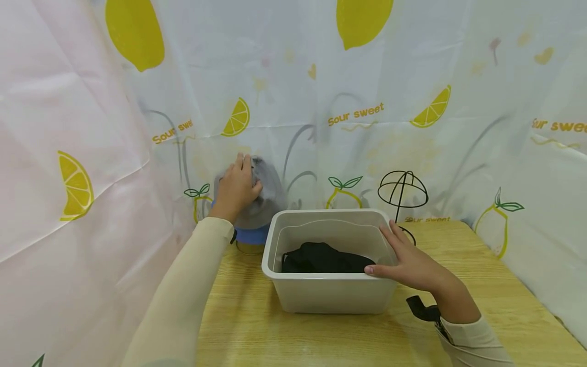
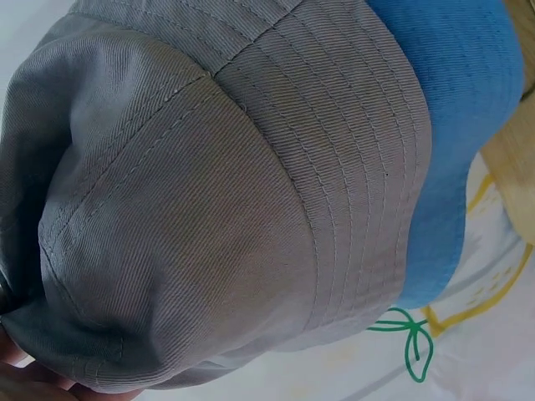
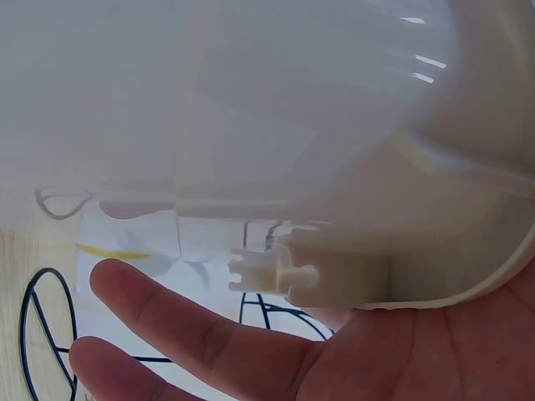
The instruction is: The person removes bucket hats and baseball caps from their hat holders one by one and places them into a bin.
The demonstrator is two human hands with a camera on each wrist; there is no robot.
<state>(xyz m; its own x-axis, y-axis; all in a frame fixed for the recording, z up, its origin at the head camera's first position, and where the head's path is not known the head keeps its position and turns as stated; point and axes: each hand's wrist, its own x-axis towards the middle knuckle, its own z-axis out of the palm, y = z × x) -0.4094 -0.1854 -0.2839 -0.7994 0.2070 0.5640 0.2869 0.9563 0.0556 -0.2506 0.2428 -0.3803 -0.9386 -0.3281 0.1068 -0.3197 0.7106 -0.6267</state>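
A grey bucket hat (image 1: pixel 270 188) sits over a blue hat (image 1: pixel 252 235) at the back left of the table. My left hand (image 1: pixel 237 189) grips the grey hat's crown, which is creased near the fingers; part of the grip is hidden. In the left wrist view the grey hat (image 2: pixel 192 217) fills most of the picture, and the blue brim (image 2: pixel 460 125) shows beyond it. Against the right front corner of a pale plastic bin (image 1: pixel 330 295) rests my right hand (image 1: pixel 415 267), fingers extended, thumb at the front rim. A black cloth item (image 1: pixel 325 259) lies inside the bin.
A black wire stand (image 1: pixel 402 189) with a domed top stands behind the bin's right side. Below the hats, a brownish base (image 1: pixel 249 248) shows on the wooden table (image 1: pixel 247 326). White curtains (image 1: pixel 284 66) printed with lemons enclose the back and sides.
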